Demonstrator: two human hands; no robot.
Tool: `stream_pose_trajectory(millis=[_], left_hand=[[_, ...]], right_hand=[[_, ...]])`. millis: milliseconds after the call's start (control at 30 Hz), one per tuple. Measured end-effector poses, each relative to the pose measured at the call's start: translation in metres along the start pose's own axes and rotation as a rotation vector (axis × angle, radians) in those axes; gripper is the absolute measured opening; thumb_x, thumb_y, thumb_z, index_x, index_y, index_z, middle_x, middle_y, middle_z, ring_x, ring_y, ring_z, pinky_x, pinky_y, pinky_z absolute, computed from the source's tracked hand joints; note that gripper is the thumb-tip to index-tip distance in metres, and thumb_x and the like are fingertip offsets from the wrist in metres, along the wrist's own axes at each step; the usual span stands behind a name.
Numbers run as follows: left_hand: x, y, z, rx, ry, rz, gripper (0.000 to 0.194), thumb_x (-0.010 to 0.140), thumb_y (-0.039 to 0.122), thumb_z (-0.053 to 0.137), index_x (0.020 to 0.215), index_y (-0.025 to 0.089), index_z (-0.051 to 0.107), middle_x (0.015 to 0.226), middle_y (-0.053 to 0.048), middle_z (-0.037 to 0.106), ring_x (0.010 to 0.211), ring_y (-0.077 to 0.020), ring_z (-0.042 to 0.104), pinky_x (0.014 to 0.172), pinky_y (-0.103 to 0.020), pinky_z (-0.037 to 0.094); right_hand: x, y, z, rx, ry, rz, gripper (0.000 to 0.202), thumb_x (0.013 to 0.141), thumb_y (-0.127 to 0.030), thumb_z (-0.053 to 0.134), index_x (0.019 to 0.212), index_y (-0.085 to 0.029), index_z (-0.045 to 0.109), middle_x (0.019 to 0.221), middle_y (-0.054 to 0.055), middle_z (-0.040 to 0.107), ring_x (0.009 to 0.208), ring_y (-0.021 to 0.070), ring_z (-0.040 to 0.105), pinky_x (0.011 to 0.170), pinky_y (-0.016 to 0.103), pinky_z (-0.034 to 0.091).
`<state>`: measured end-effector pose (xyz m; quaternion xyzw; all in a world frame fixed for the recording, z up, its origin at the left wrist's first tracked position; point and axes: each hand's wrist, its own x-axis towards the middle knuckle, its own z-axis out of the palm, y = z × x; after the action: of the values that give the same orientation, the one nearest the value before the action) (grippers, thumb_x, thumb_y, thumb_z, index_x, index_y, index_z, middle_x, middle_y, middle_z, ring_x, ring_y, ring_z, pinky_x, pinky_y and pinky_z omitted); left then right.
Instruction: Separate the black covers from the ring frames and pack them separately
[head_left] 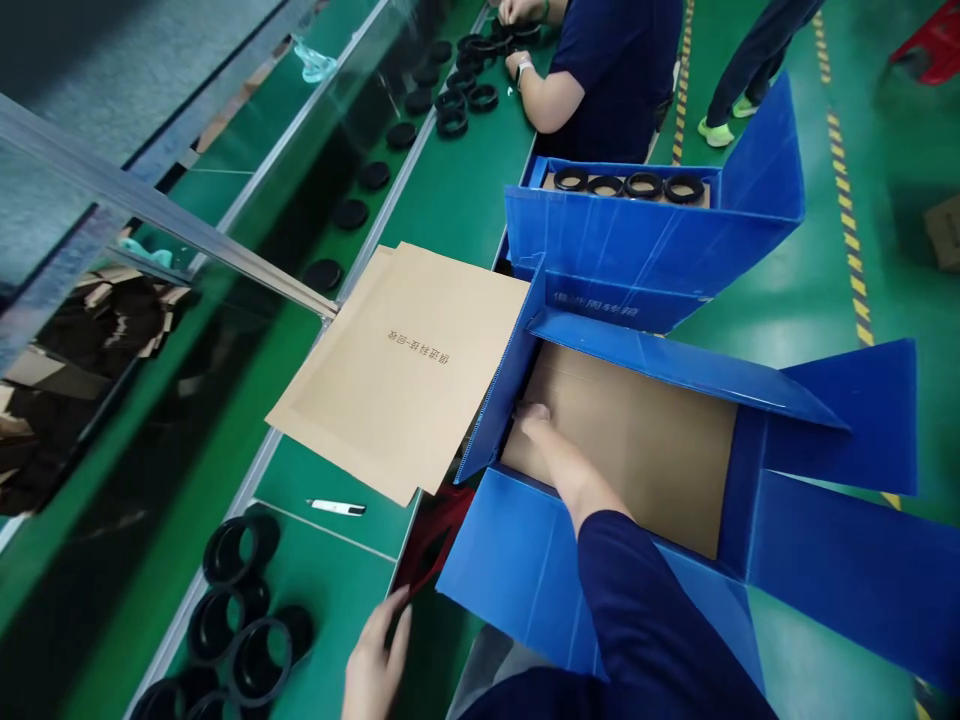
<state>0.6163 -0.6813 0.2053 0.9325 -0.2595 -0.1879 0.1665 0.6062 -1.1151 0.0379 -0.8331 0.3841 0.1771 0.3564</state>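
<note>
My right arm reaches into an open blue box (739,500) with a flat brown cardboard sheet (645,440) inside. My right hand (534,415) is at the sheet's left edge, close to the box wall; its fingers are blurred and mostly hidden. Down by the green workbench edge, my left hand (379,650) is open, thumb and fingers apart, holding nothing visible. Beside the box, several brown cardboard sheets (405,360) with printed characters lie stacked on the bench, partly overhanging its edge. A white pen (336,507) rests on the green surface (315,470) nearby.
Black cylindrical rings (262,655) stand at the lower left. Behind my box, another blue box (637,235) holds several black rings (643,184). A co-worker (600,80) handles rings farther up the bench. Black discs (350,214) line the belt. A metal bar (187,225) crosses the left side.
</note>
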Motion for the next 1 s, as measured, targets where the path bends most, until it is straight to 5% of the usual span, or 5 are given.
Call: stream_pose_trajectory(millis=[167, 333, 667, 867, 1000], left_hand=[[0.137, 0.04, 0.026, 0.169, 0.02, 0.407, 0.058, 0.101, 0.049, 0.033, 0.142, 0.015, 0.058, 0.15, -0.017, 0.054, 0.147, -0.0332, 0.042, 0.12, -0.055, 0.036], [0.223, 0.078, 0.048, 0.293, -0.078, 0.297, 0.065, 0.103, 0.052, 0.028, 0.16, 0.021, 0.035, 0.171, -0.015, 0.012, 0.157, -0.0431, 0.0, 0.118, -0.075, 0.011], [0.23, 0.097, 0.055, 0.067, 0.025, 0.067, 0.075, 0.1, 0.062, 0.023, 0.16, 0.019, 0.033, 0.171, -0.021, 0.006, 0.156, -0.0466, -0.006, 0.112, -0.082, 0.004], [0.23, 0.139, 0.046, -0.375, -0.184, 0.289, 0.074, 0.103, 0.058, 0.02, 0.157, 0.011, 0.035, 0.162, -0.016, 0.039, 0.152, -0.026, 0.034, 0.126, -0.043, 0.027], [0.212, 0.167, 0.049, -0.423, -0.463, 0.488, 0.073, 0.099, 0.059, 0.039, 0.162, 0.023, 0.027, 0.165, -0.006, 0.036, 0.152, -0.0229, 0.033, 0.126, -0.039, 0.029]], right_hand=[[-0.042, 0.006, -0.019, -0.057, 0.082, -0.059, 0.039, 0.104, -0.043, 0.052, 0.135, -0.02, 0.059, 0.121, 0.014, 0.069, 0.108, 0.0253, 0.068, 0.091, 0.041, 0.056], [-0.103, 0.011, -0.048, -0.097, 0.257, 0.027, 0.04, 0.098, -0.03, 0.053, 0.137, -0.022, 0.056, 0.12, 0.018, 0.069, 0.109, 0.031, 0.068, 0.087, 0.041, 0.053], [-0.185, 0.069, -0.09, 0.246, 0.474, 0.28, 0.028, 0.092, -0.015, 0.052, 0.117, -0.023, 0.06, 0.114, 0.01, 0.069, 0.107, 0.0271, 0.067, 0.096, 0.042, 0.049], [-0.148, 0.073, -0.095, 0.859, 0.658, 0.367, 0.043, 0.103, -0.051, 0.044, 0.126, -0.016, 0.053, 0.116, 0.015, 0.067, 0.099, 0.0211, 0.071, 0.084, 0.036, 0.06], [-0.105, 0.101, -0.145, 1.255, 0.793, 0.39, 0.046, 0.11, -0.038, 0.017, 0.13, -0.009, 0.048, 0.106, 0.017, 0.066, 0.088, 0.0176, 0.075, 0.075, 0.033, 0.064]])
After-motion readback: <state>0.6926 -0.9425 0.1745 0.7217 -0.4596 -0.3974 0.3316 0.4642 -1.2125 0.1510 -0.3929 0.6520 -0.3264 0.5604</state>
